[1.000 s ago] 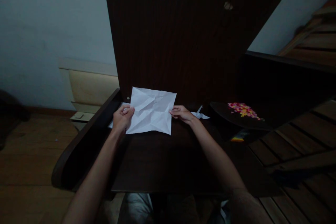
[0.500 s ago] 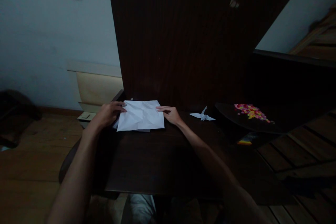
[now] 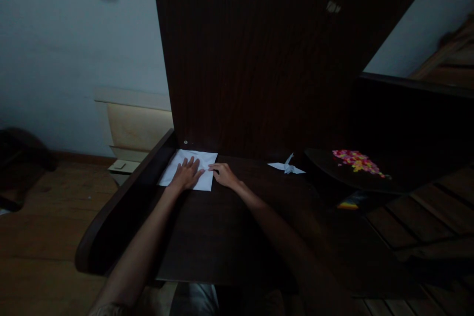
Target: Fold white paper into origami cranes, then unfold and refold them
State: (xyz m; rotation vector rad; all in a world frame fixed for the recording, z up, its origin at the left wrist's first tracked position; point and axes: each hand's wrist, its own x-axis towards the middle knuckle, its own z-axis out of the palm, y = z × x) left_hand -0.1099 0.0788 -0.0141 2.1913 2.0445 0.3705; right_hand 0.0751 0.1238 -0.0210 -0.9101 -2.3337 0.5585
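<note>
A white sheet of paper (image 3: 169, 174) with faint creases lies flat at the back left of the dark wooden desk (image 3: 222, 232). My left hand (image 3: 186, 174) rests palm down on it, fingers spread. At the sheet's right edge is my right hand (image 3: 225, 175), its fingers reaching left with the tips touching the paper; nothing is seen lifted in them. To the right of that hand, a folded white paper crane (image 3: 287, 165) stands on the desk with its wings out.
Small pink, red and yellow pieces (image 3: 357, 162) lie heaped on a dark raised shelf (image 3: 318, 160) at the right. Beneath it shows a yellow and orange item (image 3: 348, 205). A raised wooden side panel (image 3: 126, 207) edges the desk's left; a tall dark board (image 3: 259, 59) backs it.
The paper has moved down and left and now lies flat on the desk. My left hand has shifted from its left edge onto its middle; my right hand has moved left.
</note>
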